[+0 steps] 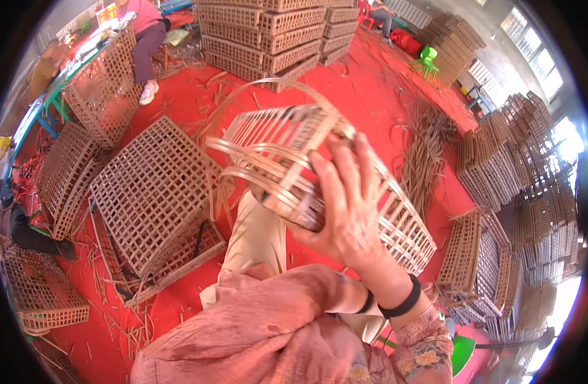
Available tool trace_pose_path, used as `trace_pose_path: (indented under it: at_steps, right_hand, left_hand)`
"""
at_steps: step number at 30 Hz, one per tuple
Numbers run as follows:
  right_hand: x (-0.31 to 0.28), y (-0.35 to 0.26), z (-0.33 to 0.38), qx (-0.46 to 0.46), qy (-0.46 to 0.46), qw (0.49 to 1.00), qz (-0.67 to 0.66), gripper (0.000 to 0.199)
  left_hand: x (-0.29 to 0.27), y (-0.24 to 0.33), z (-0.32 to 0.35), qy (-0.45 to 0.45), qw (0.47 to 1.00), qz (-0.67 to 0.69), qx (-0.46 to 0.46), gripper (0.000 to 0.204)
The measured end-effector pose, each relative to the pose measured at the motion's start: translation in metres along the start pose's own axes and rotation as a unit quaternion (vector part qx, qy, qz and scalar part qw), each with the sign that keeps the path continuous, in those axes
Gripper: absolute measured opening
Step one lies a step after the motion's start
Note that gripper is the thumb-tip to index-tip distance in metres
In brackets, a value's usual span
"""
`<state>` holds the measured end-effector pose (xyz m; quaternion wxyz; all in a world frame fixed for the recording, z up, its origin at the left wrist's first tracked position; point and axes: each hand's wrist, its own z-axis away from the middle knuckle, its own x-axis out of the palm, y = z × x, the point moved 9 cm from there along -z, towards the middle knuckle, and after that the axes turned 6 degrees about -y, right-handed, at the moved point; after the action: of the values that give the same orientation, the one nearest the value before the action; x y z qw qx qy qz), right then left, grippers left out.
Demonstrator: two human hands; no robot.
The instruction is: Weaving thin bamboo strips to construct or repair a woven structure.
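My right hand (345, 214) is raised in front of me and grips a long openwork basket (287, 150) woven from pale cane strips. Its fingers lie flat across the basket's side and the thumb hooks under the lower edge. Loose cane strips (262, 89) loop up and over the basket's near end. A black band (401, 301) sits on that wrist. A pink sleeve (281, 301) crosses below the wrist. My left hand is hidden, and I cannot tell whether it touches the basket.
Flat woven lattice panels (150, 192) lie on the red floor (364, 83) at left, amid cane scraps. Finished baskets are stacked at the back (268, 32) and along the right (499, 173). A bundle of cane strips (425, 153) lies at right. A seated person (143, 38) works at upper left.
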<state>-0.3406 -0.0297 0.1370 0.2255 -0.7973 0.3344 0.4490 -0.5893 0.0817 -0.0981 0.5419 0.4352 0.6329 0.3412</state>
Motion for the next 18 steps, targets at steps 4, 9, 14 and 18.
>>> trace_pose_path:
  at_steps: [4, 9, 14, 18]
  right_hand:
    - [-0.031, 0.012, 0.066, 0.005, 0.089, 0.993, 0.082, 0.076]
    - [-0.078, 0.042, 0.167, 0.181, 0.082, 0.972, 0.121, 0.103]
    - [-0.097, 0.033, 0.283, 0.355, 0.159, 0.895, 0.220, 0.088]
    - [-0.099, 0.044, 0.372, 0.458, 0.182, 0.845, 0.207, 0.077]
  left_hand:
    - [0.041, -0.013, 0.041, -0.057, 0.996, 0.057, -0.032, 0.040]
    - [-0.040, -0.025, 0.178, 0.193, 0.973, -0.023, -0.126, 0.037]
    - [-0.059, -0.041, 0.281, 0.065, 0.842, -0.317, -0.433, 0.065]
    - [-0.071, -0.007, 0.278, 0.359, 0.845, -0.211, -0.336, 0.091]
